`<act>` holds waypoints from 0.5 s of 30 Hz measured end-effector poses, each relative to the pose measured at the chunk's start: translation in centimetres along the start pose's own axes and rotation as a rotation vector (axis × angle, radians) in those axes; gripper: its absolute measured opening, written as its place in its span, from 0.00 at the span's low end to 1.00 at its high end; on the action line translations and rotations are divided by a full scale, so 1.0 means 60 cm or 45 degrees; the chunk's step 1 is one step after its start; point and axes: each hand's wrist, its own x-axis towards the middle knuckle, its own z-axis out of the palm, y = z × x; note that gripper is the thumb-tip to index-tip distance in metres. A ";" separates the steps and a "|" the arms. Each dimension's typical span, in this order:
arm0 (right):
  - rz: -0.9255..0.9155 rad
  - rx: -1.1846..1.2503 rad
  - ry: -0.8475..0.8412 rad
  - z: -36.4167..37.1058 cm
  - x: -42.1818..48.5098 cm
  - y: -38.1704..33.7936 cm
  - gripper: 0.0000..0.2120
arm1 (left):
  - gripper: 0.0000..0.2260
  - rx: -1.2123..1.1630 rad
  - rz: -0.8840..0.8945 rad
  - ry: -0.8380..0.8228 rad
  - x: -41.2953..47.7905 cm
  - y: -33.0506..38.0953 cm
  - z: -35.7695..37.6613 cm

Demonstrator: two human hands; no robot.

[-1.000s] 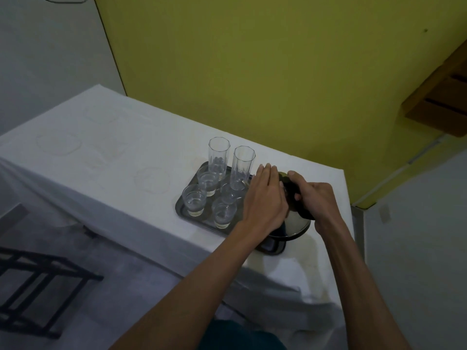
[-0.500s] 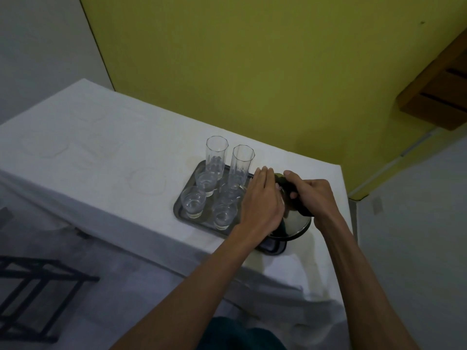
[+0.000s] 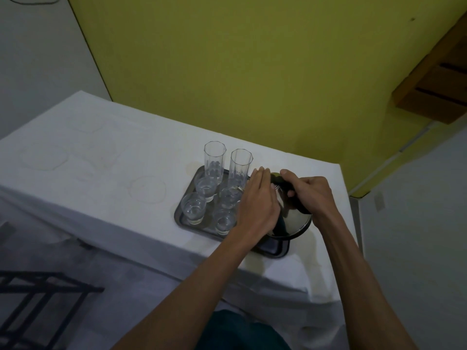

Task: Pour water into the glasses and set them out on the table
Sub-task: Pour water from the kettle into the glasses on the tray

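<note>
A shiny steel kettle (image 3: 293,221) with a black handle stands on the right end of a dark metal tray (image 3: 182,218) on the white-clothed table (image 3: 101,178). My right hand (image 3: 312,194) grips the black handle. My left hand (image 3: 259,205) lies with straight fingers against the kettle's left side and hides most of it. On the tray's left part stand two tall clear glasses (image 3: 214,160) at the back and several short glasses (image 3: 194,208) in front. The short glasses hold a little water.
The table stands against a yellow wall (image 3: 252,59). Its right edge is close to the kettle. A black metal frame (image 3: 32,299) stands on the floor at the lower left. A wooden shelf (image 3: 437,89) hangs on the wall at the upper right.
Both hands stay on the kettle, which has not visibly moved on the tray. Only the view has shifted slightly.
</note>
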 end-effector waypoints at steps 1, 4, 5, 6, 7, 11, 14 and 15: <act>-0.001 -0.004 0.002 -0.001 0.000 0.001 0.26 | 0.22 -0.003 0.001 -0.004 -0.003 0.001 0.002; -0.003 0.006 0.004 -0.006 -0.002 0.007 0.26 | 0.22 0.007 0.010 -0.003 -0.005 0.005 0.008; -0.002 0.011 0.011 -0.005 0.000 0.010 0.26 | 0.22 0.003 0.016 0.001 -0.003 0.003 0.009; -0.004 0.008 0.017 -0.002 0.000 0.008 0.27 | 0.22 0.008 0.010 -0.012 -0.002 0.001 0.007; -0.004 0.000 0.021 -0.003 0.001 0.012 0.27 | 0.22 0.006 0.008 -0.010 -0.005 0.002 0.010; -0.001 0.078 0.054 -0.005 0.009 0.018 0.27 | 0.22 0.060 0.077 -0.017 0.009 0.006 0.009; 0.006 0.092 0.049 -0.006 0.008 0.018 0.27 | 0.22 0.082 0.083 -0.017 0.010 0.007 0.009; 0.007 0.088 0.049 -0.006 0.008 0.019 0.27 | 0.22 0.085 0.081 -0.018 0.009 0.006 0.010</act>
